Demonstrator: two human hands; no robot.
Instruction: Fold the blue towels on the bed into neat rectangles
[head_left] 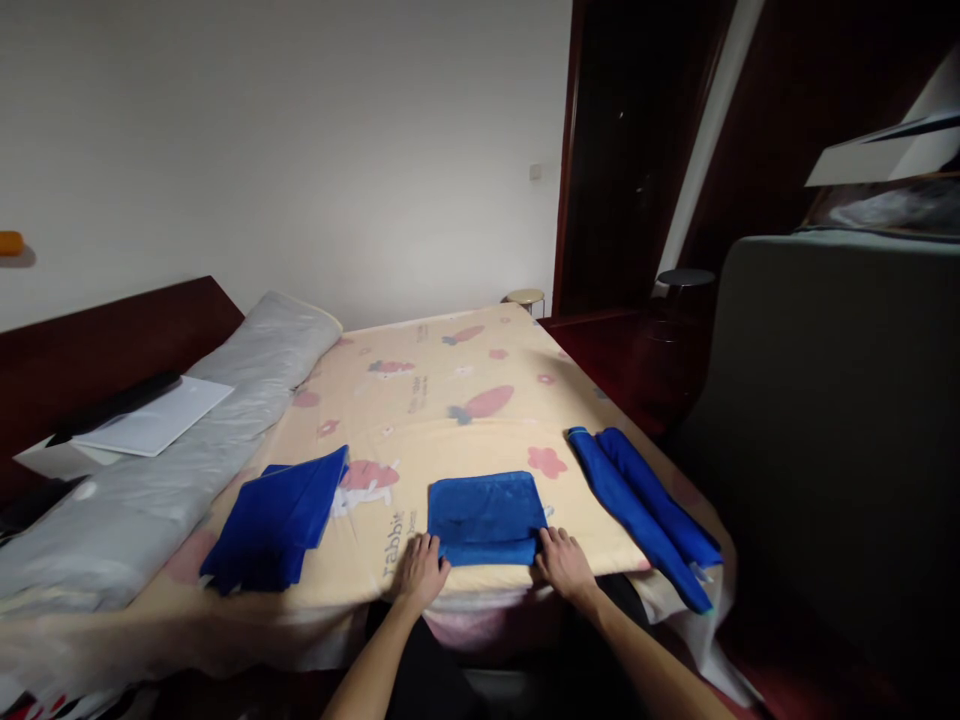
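Note:
A blue towel point(487, 505) lies flat on the bed in front of me, its near edge turned over into a strip. My left hand point(424, 570) is at the near left corner, fingers curled onto the cloth. At the near right corner, my right hand point(564, 560) grips the same folded edge with bent fingers. Off to the left is a loose stack of blue towels point(277, 515), its edges uneven. Two rolled blue towels point(637, 510) rest side by side at the right edge of the bed, their near ends reaching over it.
The bed point(442, 440) wears a cream sheet with carrot and flower prints. Along its left side runs a grey rolled quilt point(255, 370) with a white laptop-like slab point(157, 415) on top. A dark grey panel point(832, 400) stands at right, and stools point(525, 296) are farther back.

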